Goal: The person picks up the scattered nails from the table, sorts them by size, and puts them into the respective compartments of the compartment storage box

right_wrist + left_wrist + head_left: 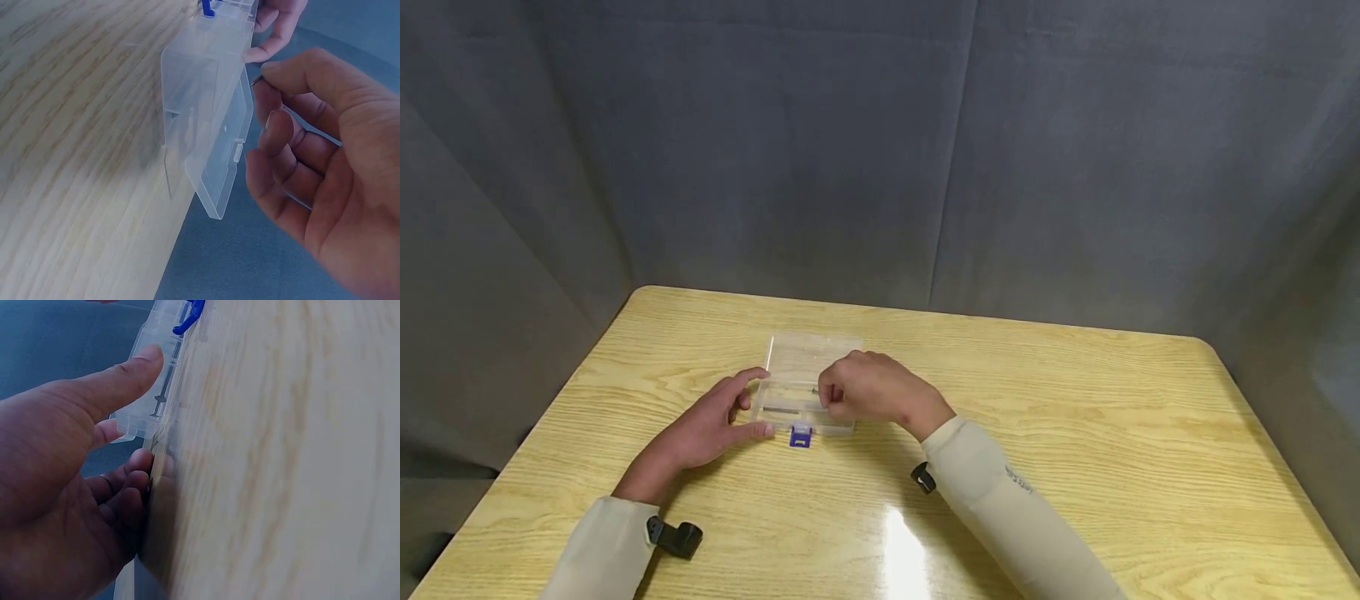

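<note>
A clear plastic box with its lid open is steadied on the table by the left hand, thumb and fingers spread against its 9 o'clock end. A thin metal pin is pinched over it by the right hand.

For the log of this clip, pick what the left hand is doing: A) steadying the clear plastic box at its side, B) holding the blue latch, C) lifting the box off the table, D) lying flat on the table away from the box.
A: the left hand has thumb and fingers against the side of the clear plastic box, which rests on the table; the blue latch is untouched.
</note>
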A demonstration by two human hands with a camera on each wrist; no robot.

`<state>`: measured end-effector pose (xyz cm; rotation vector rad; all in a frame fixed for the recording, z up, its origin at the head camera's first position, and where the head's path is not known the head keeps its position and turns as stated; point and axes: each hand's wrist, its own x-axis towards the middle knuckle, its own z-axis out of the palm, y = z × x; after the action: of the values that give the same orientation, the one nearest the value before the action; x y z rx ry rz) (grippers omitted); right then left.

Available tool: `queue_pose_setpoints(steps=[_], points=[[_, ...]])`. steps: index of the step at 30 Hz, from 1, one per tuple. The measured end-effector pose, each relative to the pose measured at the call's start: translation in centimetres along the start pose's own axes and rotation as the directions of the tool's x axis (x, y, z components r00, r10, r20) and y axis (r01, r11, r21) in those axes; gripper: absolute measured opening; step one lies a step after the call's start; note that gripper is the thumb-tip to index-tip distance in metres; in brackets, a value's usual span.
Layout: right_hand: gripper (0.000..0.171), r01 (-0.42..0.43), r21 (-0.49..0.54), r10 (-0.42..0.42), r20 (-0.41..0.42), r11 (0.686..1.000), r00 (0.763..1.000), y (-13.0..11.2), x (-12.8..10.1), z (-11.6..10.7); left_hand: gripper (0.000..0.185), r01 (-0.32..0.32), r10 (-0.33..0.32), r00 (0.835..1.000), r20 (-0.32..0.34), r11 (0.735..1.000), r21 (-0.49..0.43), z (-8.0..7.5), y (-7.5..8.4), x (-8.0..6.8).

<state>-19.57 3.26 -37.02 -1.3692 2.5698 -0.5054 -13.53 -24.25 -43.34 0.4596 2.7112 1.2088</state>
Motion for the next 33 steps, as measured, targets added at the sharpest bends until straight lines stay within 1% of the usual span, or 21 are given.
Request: queue_pose_setpoints(steps=[5, 14, 23, 28, 33], points=[[0.017, -0.022, -0.007, 0.022, 0.01, 1.0, 1.0, -0.1, 0.0, -0.2, 0.071, -0.002, 0.002, 1.0, 0.009, 1.0, 0.003, 0.0, 0.0, 0.1], [0.013, -0.016, -0.023, 0.016, 0.007, 1.0, 1.0, -0.1, -0.5, -0.5, 0.072, -0.013, 0.013, 1.0, 0.01, 1.0, 0.015, -0.1, 0.2, 0.2], [0.01, -0.032, -0.032, 0.032, -0.01, 0.999, 0.999, 0.3, -1.6, -0.4, 0.072, -0.029, 0.028, 0.999, 0.019, 0.999, 0.028, -0.3, 0.2, 0.0], [0.012, -0.033, -0.031, 0.032, -0.02, 0.999, 0.999, 0.4, -2.3, -0.4, 0.071, -0.031, 0.03, 0.999, 0.018, 0.999, 0.034, -0.4, 0.1, 0.0], [0.014, -0.056, -0.024, 0.056, -0.017, 0.998, 0.998, 0.7, -3.5, -0.5, 0.071, -0.027, 0.026, 0.999, 0.019, 0.999, 0.027, -0.2, 0.0, 0.1]])
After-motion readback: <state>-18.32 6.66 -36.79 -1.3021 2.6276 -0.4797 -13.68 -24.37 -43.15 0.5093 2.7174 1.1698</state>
